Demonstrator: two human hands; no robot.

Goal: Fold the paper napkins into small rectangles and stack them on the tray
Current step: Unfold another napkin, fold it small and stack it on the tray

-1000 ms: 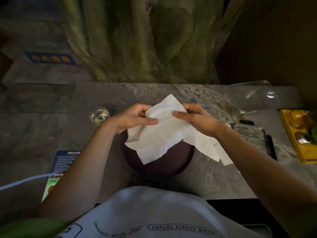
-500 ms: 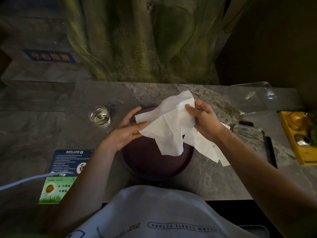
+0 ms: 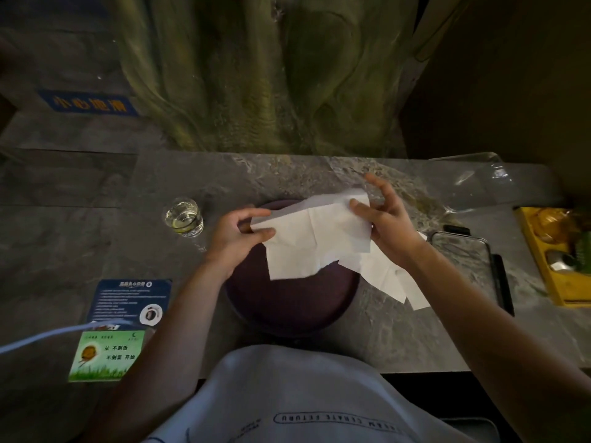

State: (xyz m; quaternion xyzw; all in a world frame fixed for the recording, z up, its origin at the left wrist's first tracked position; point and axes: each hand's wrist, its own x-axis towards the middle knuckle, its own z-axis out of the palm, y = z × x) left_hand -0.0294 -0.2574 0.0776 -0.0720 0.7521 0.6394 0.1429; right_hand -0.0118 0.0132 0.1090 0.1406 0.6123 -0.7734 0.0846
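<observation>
A white paper napkin (image 3: 315, 239) is held spread out in the air above a round dark purple tray (image 3: 287, 311) on the stone table. My left hand (image 3: 236, 238) pinches the napkin's left corner between thumb and fingers. At the upper right corner my right hand (image 3: 382, 219) pinches the sheet with thumb and a finger, the other fingers splayed upward. The napkin shows fold creases and its lower edge hangs over the tray. More white napkins (image 3: 393, 279) lie flat on the table under my right wrist, just right of the tray.
A small glass of water (image 3: 184, 217) stands left of the tray. Printed cards (image 3: 128, 302) and a white cable (image 3: 48, 337) lie at the left. A phone (image 3: 463, 260) and a yellow tray (image 3: 556, 266) sit at the right; clear plastic (image 3: 479, 183) lies far right.
The napkin has been pulled open and stretched wide between both hands; my left hand moved to its left corner, my right hand rose to its upper right corner.
</observation>
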